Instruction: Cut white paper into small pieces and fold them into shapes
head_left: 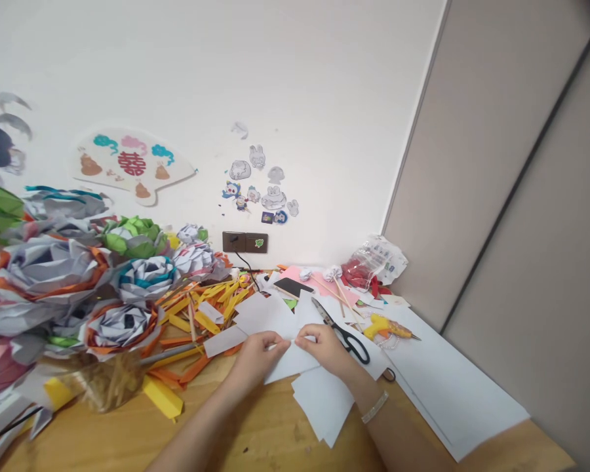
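Both hands meet over the middle of the table, thumbs and forefingers pinched close together. My left hand [261, 354] grips one side of a piece of white paper [291, 364], and my right hand [324, 347] pinches it from the other side. The edge between the fingertips is partly hidden. Just right of my right hand lie black-handled scissors [347, 337], blades pointing away. A small stack of white paper pieces [324, 403] rests on the wood below my right wrist. More white paper [265, 314] lies beyond the fingers.
Folded paper flowers [52, 269] crowd the left side. Yellow and orange paper strips [216, 305] are heaped beside them. To the right are a yellow glue gun [386, 326], large white sheets [452, 387] and a clear plastic bag [373, 262]. The wooden table [255, 432] meets a wall behind.
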A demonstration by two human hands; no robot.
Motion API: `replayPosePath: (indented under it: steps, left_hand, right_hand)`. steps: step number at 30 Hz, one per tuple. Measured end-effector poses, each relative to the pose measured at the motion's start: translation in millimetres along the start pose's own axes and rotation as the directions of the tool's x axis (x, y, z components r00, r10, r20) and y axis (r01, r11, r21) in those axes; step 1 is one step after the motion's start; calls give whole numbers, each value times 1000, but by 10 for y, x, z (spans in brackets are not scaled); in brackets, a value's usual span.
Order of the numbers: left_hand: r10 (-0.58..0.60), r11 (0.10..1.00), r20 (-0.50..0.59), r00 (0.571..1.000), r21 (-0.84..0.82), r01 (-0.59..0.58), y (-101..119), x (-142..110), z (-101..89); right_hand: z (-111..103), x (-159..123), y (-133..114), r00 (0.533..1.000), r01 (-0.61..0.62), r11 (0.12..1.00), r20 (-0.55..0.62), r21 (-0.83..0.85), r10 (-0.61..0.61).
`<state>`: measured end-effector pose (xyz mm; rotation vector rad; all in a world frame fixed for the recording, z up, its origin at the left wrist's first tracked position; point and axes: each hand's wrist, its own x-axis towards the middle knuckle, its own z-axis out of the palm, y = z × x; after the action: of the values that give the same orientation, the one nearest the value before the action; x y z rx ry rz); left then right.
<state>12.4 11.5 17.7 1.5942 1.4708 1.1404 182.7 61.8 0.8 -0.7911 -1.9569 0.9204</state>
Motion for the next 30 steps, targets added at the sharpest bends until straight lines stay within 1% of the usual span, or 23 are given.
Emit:
replayPosePath:
  steps: [3, 6, 8, 11, 13, 18, 24, 26, 27, 29, 30]
  left_hand:
    - [-55, 996, 13, 998, -64, 56, 45, 12, -38]
    - [-65, 989, 8, 998, -133, 66, 57, 11, -53]
    - [-56, 982, -23, 998, -179, 51, 48, 6, -55]
    - [-52, 968, -52, 997, -247, 38, 23, 8, -68]
    - [-59, 956, -43, 997, -290, 44, 7, 14, -81]
    - [-79, 918, -3, 997, -390, 72, -23, 29, -87]
    - [-94, 891, -28, 995, -448, 71, -51, 54, -117]
    - [-106, 869, -4, 994, -487, 90, -40, 52, -120]
    - [-94, 842, 30, 995, -532, 95, -31, 46, -112]
    - [1, 768, 128, 992, -635, 81, -12, 26, -73]
    - [69, 742, 172, 983, -668, 65, -4, 14, -44]
  right_hand:
    - [-25, 26, -5, 997, 7, 1000, -73, 15, -6]
    - [-22, 30, 21, 997, -10, 999, -77, 39, 13]
    - [-7, 15, 37, 999, -37, 997, -28, 67, 39]
    - [23, -17, 33, 993, -85, 991, 94, 100, 76]
    - [42, -32, 9, 990, -90, 990, 119, 107, 77]
    - [78, -35, -63, 999, -44, 992, 3, 117, 44]
    - [136, -40, -61, 996, -94, 968, 31, 233, 89]
    - [174, -44, -58, 993, -114, 950, 3, 292, 118]
    - [198, -47, -63, 991, -121, 941, -14, 316, 132]
    - [252, -52, -85, 988, -123, 901, -34, 416, 151]
    - [278, -56, -102, 987, -124, 858, -25, 498, 157]
